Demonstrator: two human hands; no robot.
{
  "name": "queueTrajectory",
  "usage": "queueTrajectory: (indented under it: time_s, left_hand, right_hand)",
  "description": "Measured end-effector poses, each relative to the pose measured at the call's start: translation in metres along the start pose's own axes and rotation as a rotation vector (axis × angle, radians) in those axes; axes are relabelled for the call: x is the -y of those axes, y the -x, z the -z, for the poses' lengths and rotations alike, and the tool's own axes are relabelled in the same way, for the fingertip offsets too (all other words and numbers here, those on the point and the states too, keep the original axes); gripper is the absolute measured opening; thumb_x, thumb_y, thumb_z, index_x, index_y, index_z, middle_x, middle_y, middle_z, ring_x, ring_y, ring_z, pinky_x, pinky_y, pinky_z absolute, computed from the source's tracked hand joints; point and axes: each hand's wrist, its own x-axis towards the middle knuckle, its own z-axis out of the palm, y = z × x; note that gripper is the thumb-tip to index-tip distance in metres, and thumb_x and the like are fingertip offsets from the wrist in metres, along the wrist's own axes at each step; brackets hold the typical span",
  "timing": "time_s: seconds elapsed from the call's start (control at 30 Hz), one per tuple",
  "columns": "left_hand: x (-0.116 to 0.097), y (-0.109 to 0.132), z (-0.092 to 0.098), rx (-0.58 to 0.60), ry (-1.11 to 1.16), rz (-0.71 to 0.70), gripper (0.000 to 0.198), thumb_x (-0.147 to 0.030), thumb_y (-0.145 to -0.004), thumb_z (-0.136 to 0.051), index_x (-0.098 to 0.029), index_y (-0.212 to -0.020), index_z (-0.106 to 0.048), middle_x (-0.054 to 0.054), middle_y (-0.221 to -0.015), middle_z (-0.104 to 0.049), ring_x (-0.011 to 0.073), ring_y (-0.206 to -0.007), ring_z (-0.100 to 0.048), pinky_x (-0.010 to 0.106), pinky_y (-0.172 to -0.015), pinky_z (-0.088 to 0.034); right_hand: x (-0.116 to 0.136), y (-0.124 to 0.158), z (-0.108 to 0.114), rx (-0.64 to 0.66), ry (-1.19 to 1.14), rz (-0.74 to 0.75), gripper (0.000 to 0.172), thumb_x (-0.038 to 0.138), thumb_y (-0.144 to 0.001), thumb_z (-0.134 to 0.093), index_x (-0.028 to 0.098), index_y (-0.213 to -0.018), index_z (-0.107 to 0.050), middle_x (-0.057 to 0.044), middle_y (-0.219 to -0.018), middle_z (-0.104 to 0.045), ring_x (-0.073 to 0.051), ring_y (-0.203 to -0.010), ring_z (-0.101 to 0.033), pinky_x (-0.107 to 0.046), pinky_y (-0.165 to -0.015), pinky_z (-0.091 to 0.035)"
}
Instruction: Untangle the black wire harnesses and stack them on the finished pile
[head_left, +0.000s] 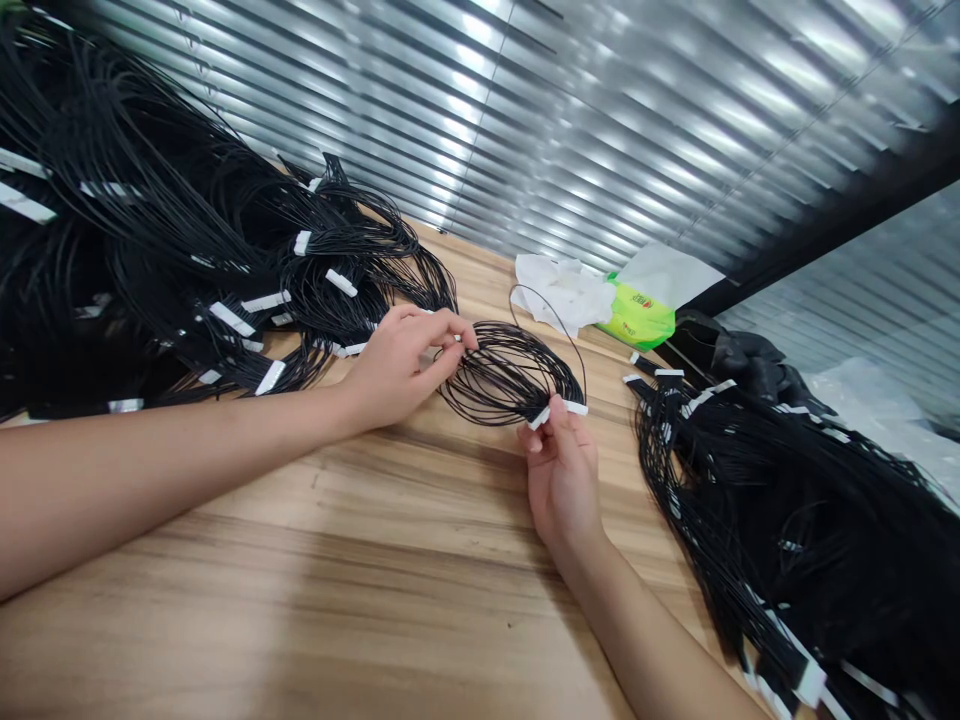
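A small coil of thin black cord [510, 375] lies on the wooden table [360, 590] between my hands. My left hand [401, 365] pinches the coil's left side with closed fingers. My right hand [562, 470] pinches the coil's near edge, where a white tape tab [559, 410] wraps around the strands. One loose strand arcs up above the coil toward the back.
A big heap of taped black cord coils [150, 260] fills the left back of the table. Another pile of black coils [795, 520] covers the right side. A green packet [637, 318] with white tissue sits at the back, near slatted blinds [600, 120].
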Motion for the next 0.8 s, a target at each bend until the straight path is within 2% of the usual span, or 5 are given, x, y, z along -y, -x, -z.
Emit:
queueTrajectory:
  time_s: [0.2, 0.3, 0.43, 0.63, 0.8]
  left_hand:
    - [0.007, -0.003, -0.006, 0.152, 0.410, 0.291, 0.024, -0.020, -0.087, -0.042, -0.020, -0.110, -0.049, -0.005, -0.066, -0.056, 0.0098, -0.062, -0.056, 0.022, -0.061, -0.044]
    - [0.008, -0.002, -0.006, 0.111, 0.458, 0.382, 0.024, -0.017, -0.087, -0.037, -0.021, -0.106, -0.052, -0.006, -0.060, -0.050, 0.0082, -0.050, -0.049, 0.018, -0.049, -0.039]
    - [0.005, 0.001, -0.001, -0.039, 0.248, 0.250, 0.016, -0.025, -0.089, -0.046, -0.020, -0.099, -0.057, -0.008, -0.052, -0.039, 0.0072, -0.046, -0.036, 0.019, -0.049, -0.031]
    - [0.003, 0.003, -0.001, -0.003, -0.014, 0.084, 0.023, -0.038, -0.087, -0.056, -0.025, -0.098, -0.072, -0.006, -0.051, -0.046, 0.0078, -0.052, -0.043, 0.021, -0.057, -0.032]
    - [-0.001, 0.002, 0.000, 0.048, -0.094, 0.023, 0.024, -0.039, -0.086, -0.058, -0.029, -0.104, -0.070, -0.004, -0.067, -0.060, 0.0105, -0.066, -0.055, 0.023, -0.065, -0.036]
  right_hand:
    - [-0.006, 0.006, 0.002, 0.067, 0.101, 0.009, 0.032, 0.049, -0.070, -0.069, 0.019, -0.080, -0.067, 0.001, -0.065, -0.059, -0.010, -0.054, -0.046, -0.024, -0.051, -0.038]
    - [-0.009, 0.009, 0.004, 0.127, 0.162, 0.019, 0.032, 0.049, -0.072, -0.069, 0.018, -0.083, -0.070, 0.001, -0.062, -0.060, -0.010, -0.052, -0.047, -0.025, -0.052, -0.040]
    - [-0.008, 0.012, 0.003, 0.175, 0.247, 0.015, 0.029, 0.046, -0.073, -0.070, 0.018, -0.081, -0.073, 0.002, -0.056, -0.058, -0.010, -0.051, -0.048, -0.026, -0.054, -0.042]
    - [-0.008, 0.010, 0.000, 0.178, 0.279, 0.011, 0.031, 0.047, -0.073, -0.068, 0.018, -0.081, -0.073, 0.003, -0.055, -0.057, -0.011, -0.052, -0.049, -0.027, -0.055, -0.043]
    - [-0.006, 0.012, 0.000, 0.234, 0.327, 0.006, 0.030, 0.047, -0.073, -0.068, 0.018, -0.077, -0.071, 0.003, -0.053, -0.056, -0.012, -0.053, -0.049, -0.027, -0.056, -0.042]
